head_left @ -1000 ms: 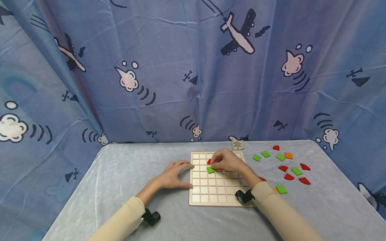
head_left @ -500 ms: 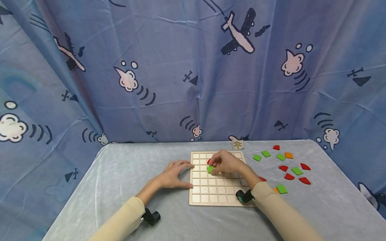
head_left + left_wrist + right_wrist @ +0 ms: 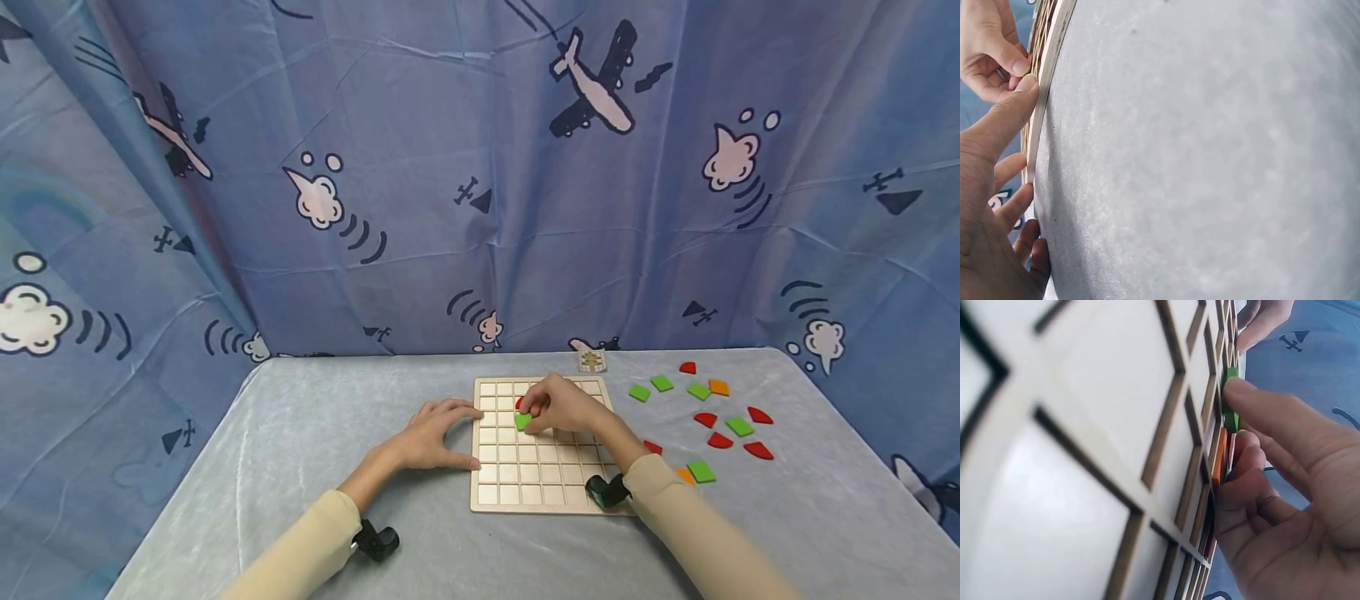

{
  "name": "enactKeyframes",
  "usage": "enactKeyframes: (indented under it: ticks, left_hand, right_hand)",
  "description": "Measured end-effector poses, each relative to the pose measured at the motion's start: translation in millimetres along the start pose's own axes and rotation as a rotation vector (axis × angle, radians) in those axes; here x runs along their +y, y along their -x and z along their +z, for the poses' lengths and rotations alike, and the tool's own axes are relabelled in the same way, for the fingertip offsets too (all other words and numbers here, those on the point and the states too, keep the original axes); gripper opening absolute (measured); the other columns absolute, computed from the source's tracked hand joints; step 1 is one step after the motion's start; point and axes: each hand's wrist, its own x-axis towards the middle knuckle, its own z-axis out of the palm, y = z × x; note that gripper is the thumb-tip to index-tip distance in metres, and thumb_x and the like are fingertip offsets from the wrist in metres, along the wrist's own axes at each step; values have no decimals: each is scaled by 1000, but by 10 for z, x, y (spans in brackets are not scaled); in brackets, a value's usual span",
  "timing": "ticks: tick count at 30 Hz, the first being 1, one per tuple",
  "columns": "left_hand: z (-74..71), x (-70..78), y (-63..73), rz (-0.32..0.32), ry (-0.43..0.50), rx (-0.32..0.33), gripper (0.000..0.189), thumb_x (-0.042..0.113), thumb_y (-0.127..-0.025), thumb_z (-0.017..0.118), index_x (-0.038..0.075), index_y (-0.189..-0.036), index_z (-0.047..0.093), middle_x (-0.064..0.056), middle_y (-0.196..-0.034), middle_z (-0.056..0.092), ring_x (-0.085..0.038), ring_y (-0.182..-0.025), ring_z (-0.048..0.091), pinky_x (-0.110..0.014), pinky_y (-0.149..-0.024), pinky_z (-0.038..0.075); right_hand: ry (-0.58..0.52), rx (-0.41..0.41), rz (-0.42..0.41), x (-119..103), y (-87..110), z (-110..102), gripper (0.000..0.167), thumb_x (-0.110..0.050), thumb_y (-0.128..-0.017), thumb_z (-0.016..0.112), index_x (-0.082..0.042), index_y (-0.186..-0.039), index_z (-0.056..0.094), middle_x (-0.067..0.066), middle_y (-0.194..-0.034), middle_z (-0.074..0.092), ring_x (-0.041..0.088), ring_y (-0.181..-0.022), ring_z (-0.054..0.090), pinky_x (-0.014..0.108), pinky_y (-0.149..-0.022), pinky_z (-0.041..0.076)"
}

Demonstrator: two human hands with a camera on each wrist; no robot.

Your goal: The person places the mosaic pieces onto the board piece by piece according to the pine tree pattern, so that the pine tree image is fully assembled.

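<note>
A wooden grid board [image 3: 519, 494] lies on the table under both hands. My right hand [image 3: 564, 404] is over its upper part, thumb and fingers pinching a green square tile [image 3: 522, 422]. In the right wrist view, the thumb presses on the green tile's [image 3: 1231, 419] face, and an orange tile [image 3: 1219, 459] sits in the grid just beside it. A red piece [image 3: 518, 402] shows behind the fingers, mostly hidden. My left hand [image 3: 435, 435] lies at the board's left edge, thumb and fingers spread, their tips touching the rim [image 3: 1037, 125].
Loose on the right of the table are green squares [image 3: 738, 427], red quarter-round pieces [image 3: 758, 450] and orange squares [image 3: 717, 387]. A small patterned card [image 3: 592, 360] lies behind the board. A blue printed curtain [image 3: 420, 167] hangs at the table's back edge.
The right hand's thumb has shifted slightly toward the near side of the green tile, and its fingers have moved a little left. The left hand keeps its place at the board's edge.
</note>
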Motion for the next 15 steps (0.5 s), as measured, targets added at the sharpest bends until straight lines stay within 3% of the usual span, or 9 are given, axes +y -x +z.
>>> enactKeyframes:
  ticks: [9,15]
  left_hand:
    - [4,14,0,4,-4,4,75,54,-78,78,28,-143,50,-1,-154,42,-34,-137,37,-60,-111,31]
    - [15,14,1,3,-12,5,75,54,-78,78,29,-143,50,0,-155,41,-34,-136,37,-59,-111,31]
  right_hand:
    - [23,63,62,24,-9,14,19,-7,-79,81,-3,-97,75,5,-77,64,13,-68,53,24,-62,46]
    - [31,72,52,42,-16,23,20,-7,-78,81,-4,-97,75,6,-77,65,13,-67,54,24,-61,46]
